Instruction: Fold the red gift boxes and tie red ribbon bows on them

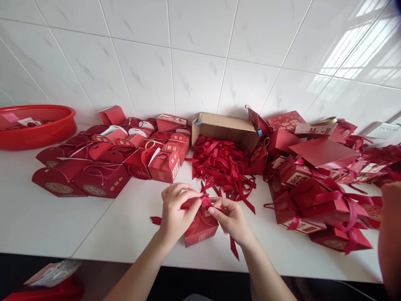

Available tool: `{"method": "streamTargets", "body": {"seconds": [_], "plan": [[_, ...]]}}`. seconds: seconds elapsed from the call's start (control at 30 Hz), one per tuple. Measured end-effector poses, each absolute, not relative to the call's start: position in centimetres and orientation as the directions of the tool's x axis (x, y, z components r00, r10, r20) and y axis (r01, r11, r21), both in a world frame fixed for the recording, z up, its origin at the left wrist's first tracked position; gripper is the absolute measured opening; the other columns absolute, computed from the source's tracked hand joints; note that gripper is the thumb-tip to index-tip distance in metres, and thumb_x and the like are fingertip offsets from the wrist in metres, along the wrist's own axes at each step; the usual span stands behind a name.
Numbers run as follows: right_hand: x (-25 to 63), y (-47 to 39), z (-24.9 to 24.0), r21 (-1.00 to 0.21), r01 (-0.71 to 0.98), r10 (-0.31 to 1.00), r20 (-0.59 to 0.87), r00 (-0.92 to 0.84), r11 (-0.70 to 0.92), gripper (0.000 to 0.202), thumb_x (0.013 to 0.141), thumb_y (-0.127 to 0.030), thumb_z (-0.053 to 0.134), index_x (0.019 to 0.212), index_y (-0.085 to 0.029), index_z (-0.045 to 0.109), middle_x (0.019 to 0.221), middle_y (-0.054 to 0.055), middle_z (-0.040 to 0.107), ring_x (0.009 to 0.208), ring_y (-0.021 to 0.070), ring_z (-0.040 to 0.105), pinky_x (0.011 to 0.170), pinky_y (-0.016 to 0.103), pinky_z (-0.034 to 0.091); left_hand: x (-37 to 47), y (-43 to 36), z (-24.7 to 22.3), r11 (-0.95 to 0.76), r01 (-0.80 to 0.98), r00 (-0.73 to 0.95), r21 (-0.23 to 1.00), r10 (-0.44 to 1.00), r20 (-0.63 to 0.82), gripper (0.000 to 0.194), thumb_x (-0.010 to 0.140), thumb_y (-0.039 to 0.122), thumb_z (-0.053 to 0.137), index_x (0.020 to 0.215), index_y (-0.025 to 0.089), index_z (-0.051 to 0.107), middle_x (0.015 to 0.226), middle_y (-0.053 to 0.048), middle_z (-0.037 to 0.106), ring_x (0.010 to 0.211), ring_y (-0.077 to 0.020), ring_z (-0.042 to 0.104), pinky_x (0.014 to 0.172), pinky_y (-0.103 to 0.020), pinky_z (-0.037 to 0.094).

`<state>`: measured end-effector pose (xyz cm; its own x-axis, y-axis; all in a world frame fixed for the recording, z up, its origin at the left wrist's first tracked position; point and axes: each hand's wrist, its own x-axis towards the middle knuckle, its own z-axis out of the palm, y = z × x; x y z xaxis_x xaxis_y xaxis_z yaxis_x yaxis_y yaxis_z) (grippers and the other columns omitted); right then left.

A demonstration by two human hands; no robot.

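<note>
A small red gift box (201,232) stands on the white table in front of me, its top partly covered by my fingers. A red satin ribbon (206,201) lies across the top of the box, with one tail out to the left and another hanging down at the right. My left hand (180,209) pinches the ribbon between thumb and fingers above the box. From the other side, my right hand (230,217) also grips the ribbon, close to my left fingertips. Whether a knot or loop sits between the fingers cannot be made out.
Behind the box, loose red ribbons (219,167) spill from a cardboard box (225,122). Several red gift boxes (103,179) stand at the left, near a red plastic basket (59,131). Ribboned boxes (326,205) pile up at the right, where another person's arm (390,238) shows.
</note>
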<state>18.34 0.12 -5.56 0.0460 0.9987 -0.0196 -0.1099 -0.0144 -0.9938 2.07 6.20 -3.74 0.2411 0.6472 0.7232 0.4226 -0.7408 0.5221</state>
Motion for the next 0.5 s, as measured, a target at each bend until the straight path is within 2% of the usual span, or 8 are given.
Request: {"method": "streamTargets", "body": {"seconds": [0.13, 0.23, 0.37, 0.5], "plan": [[17.6, 1.0, -5.4, -0.993, -0.076, 0.995, -0.094, 0.023, -0.092, 0.04, 0.073, -0.051, 0.075, 0.07, -0.018, 0.053, 0.068, -0.002, 0.063, 0.031, 0.0021, 0.036, 0.026, 0.017, 0.024, 1.6, 6.1, -3.7, -0.762, 0.407, 0.255, 0.504, 0.625, 0.738, 0.011, 0.082, 0.02, 0.064, 0.075, 0.025, 0.07, 0.081, -0.001, 0.07, 0.079, -0.0203, 0.066, 0.083, -0.038, 0.044], [17.3, 1.7, -5.0, -0.99, -0.074, 0.993, -0.118, -0.01, -0.118, 0.043, 0.069, -0.049, 0.079, 0.068, -0.019, 0.049, 0.057, -0.006, 0.056, 0.032, 0.0025, 0.035, 0.027, 0.017, 0.02, 1.5, 6.0, -3.7, -0.762, 0.402, 0.259, 0.508, 0.626, 0.735, 0.011, 0.081, 0.019, 0.064, 0.075, 0.025, 0.07, 0.08, -0.001, 0.069, 0.08, -0.0202, 0.066, 0.082, -0.038, 0.045], [17.4, 2.5, -5.2, -0.986, -0.131, 0.992, -0.088, -0.089, -0.1, 0.042, 0.065, -0.04, 0.085, 0.067, -0.019, 0.048, 0.052, -0.009, 0.052, 0.035, 0.0019, 0.034, 0.033, 0.016, 0.023, 1.4, 6.1, -3.8, -0.75, 0.378, 0.262, 0.543, 0.649, 0.714, 0.01, 0.081, 0.017, 0.064, 0.075, 0.024, 0.069, 0.08, -0.002, 0.068, 0.081, -0.0202, 0.065, 0.082, -0.037, 0.046], [17.5, 2.9, -6.2, -0.972, -0.22, 0.995, -0.068, -0.078, -0.084, 0.036, 0.062, -0.034, 0.087, 0.08, -0.018, 0.059, 0.068, -0.003, 0.068, 0.053, 0.0082, 0.057, 0.048, 0.018, 0.042, 0.0, 6.2, -4.3, -0.703, 0.307, 0.327, 0.642, 0.711, 0.623, 0.011, 0.081, 0.016, 0.061, 0.085, 0.024, 0.067, 0.088, -0.002, 0.066, 0.089, -0.021, 0.062, 0.084, -0.035, 0.048]]}}
